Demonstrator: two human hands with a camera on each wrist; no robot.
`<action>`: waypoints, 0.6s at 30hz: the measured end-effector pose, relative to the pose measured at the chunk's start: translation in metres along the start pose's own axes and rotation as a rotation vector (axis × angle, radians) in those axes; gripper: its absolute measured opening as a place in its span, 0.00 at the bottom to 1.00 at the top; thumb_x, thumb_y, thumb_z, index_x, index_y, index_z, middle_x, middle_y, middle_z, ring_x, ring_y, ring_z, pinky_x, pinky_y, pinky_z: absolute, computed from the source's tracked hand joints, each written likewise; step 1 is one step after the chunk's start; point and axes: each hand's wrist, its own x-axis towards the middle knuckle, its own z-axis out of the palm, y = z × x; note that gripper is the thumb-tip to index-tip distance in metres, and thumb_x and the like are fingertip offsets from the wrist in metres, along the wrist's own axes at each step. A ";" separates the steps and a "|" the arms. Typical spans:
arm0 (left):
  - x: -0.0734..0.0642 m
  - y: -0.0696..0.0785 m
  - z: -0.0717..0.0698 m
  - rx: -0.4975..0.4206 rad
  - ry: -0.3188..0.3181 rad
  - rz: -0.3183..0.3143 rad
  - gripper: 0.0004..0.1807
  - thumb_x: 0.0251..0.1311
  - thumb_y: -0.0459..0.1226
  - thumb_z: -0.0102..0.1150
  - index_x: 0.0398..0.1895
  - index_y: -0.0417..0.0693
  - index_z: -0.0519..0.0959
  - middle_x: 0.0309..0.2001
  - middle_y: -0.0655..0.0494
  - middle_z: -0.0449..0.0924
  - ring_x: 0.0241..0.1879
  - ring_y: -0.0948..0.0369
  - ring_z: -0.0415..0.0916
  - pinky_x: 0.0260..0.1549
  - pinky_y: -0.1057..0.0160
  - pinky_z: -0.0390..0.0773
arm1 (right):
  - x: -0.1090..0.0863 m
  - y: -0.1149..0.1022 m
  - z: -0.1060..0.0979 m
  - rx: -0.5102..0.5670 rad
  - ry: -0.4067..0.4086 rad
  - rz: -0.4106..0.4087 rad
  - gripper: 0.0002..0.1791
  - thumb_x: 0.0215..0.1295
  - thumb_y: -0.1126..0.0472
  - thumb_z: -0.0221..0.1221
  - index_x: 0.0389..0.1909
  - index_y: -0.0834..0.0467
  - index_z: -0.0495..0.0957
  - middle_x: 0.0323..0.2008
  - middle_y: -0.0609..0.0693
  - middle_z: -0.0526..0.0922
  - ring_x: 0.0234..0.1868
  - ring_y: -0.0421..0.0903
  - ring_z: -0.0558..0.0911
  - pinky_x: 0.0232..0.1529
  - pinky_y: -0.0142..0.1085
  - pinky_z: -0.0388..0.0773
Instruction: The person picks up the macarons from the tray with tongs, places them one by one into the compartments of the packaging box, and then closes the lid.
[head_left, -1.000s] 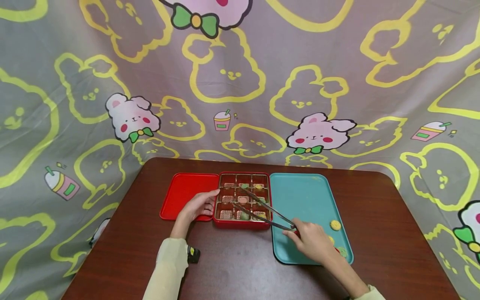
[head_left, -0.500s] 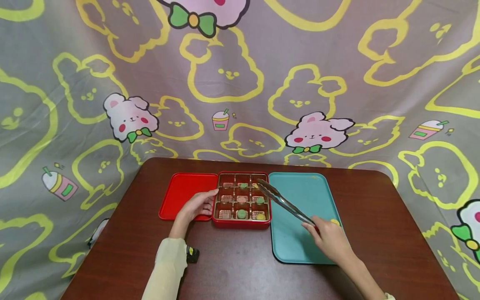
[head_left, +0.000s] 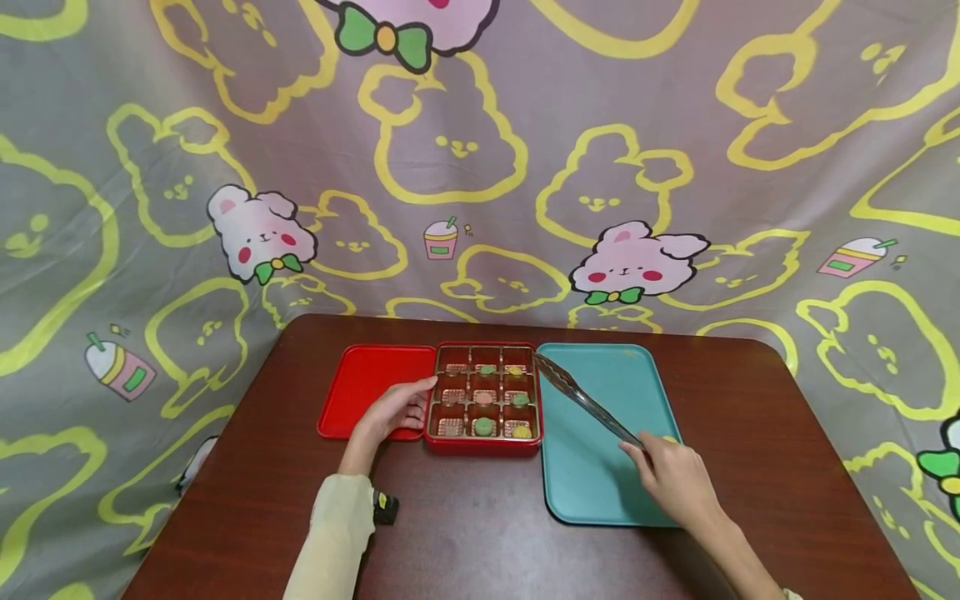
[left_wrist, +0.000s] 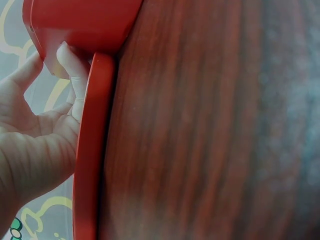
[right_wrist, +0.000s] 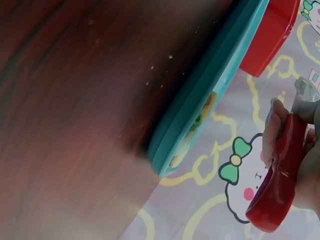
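Observation:
My left hand (head_left: 396, 410) rests against the left side of a red box (head_left: 483, 447). In the left wrist view its fingertips touch the box wall (left_wrist: 80, 25), spread apart. Inside the box, a divided insert holds small round cookie-like pieces, among them a green one (head_left: 483, 427), a yellow one (head_left: 521, 431) and a pink one (head_left: 484, 398). My right hand (head_left: 678, 483) grips metal tongs (head_left: 588, 404) by their red handle (right_wrist: 282, 175). The tong arms lie close together over the teal tray (head_left: 592, 492), tips beside the box's upper right rim, no piece visible between them.
A flat red lid (head_left: 367, 375) lies left of the box, partly under my left hand. More round pieces (right_wrist: 196, 122) sit at the tray's near right end, mostly hidden by my right hand in the head view. A patterned cloth (head_left: 480, 167) hangs behind the brown table (head_left: 465, 533).
The tongs rose from over the box and swung right over the tray, their arms drawing together. A green piece shows more fully in the front middle compartment. My left hand stayed put.

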 end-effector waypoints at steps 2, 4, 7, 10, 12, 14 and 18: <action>0.000 0.000 0.000 0.005 -0.009 0.009 0.21 0.72 0.54 0.59 0.32 0.46 0.79 0.26 0.55 0.77 0.24 0.61 0.75 0.27 0.65 0.82 | 0.000 0.001 -0.002 -0.003 -0.001 0.007 0.25 0.60 0.64 0.72 0.19 0.49 0.63 0.16 0.38 0.56 0.17 0.34 0.56 0.17 0.31 0.56; 0.000 0.000 -0.001 0.008 -0.016 0.013 0.21 0.72 0.54 0.58 0.32 0.46 0.79 0.25 0.56 0.77 0.24 0.61 0.75 0.27 0.66 0.82 | -0.001 0.004 -0.006 -0.006 -0.007 0.019 0.25 0.61 0.63 0.72 0.19 0.49 0.63 0.16 0.37 0.56 0.16 0.32 0.55 0.17 0.31 0.55; 0.000 0.000 -0.001 0.006 -0.028 0.017 0.21 0.72 0.53 0.58 0.30 0.47 0.78 0.25 0.56 0.76 0.24 0.62 0.74 0.27 0.66 0.82 | -0.004 0.010 -0.012 -0.024 -0.019 0.048 0.25 0.62 0.63 0.72 0.19 0.50 0.62 0.15 0.37 0.54 0.15 0.32 0.54 0.16 0.30 0.53; 0.000 -0.001 -0.002 -0.001 -0.032 0.015 0.20 0.72 0.53 0.58 0.30 0.47 0.78 0.25 0.56 0.76 0.24 0.62 0.74 0.27 0.66 0.81 | -0.009 0.018 -0.019 -0.052 -0.031 0.088 0.23 0.63 0.62 0.71 0.21 0.52 0.65 0.15 0.38 0.54 0.15 0.33 0.54 0.16 0.31 0.53; 0.000 -0.001 -0.002 0.000 -0.034 0.016 0.20 0.72 0.53 0.58 0.31 0.47 0.78 0.25 0.56 0.76 0.24 0.62 0.75 0.27 0.66 0.82 | -0.013 0.023 -0.024 -0.069 -0.041 0.120 0.20 0.64 0.61 0.70 0.23 0.54 0.67 0.15 0.38 0.55 0.15 0.34 0.55 0.17 0.32 0.54; 0.000 -0.001 -0.002 -0.001 -0.032 0.013 0.20 0.72 0.53 0.58 0.31 0.47 0.78 0.25 0.56 0.76 0.24 0.62 0.75 0.27 0.66 0.82 | -0.017 0.029 -0.029 -0.085 -0.048 0.148 0.17 0.66 0.60 0.69 0.25 0.56 0.71 0.14 0.39 0.56 0.16 0.36 0.57 0.17 0.33 0.56; 0.001 -0.001 -0.002 0.001 -0.026 0.011 0.20 0.72 0.53 0.58 0.32 0.46 0.78 0.25 0.56 0.77 0.24 0.62 0.75 0.26 0.66 0.82 | -0.026 0.040 -0.038 -0.120 -0.040 0.183 0.13 0.69 0.59 0.67 0.28 0.58 0.75 0.14 0.40 0.58 0.16 0.39 0.59 0.17 0.35 0.56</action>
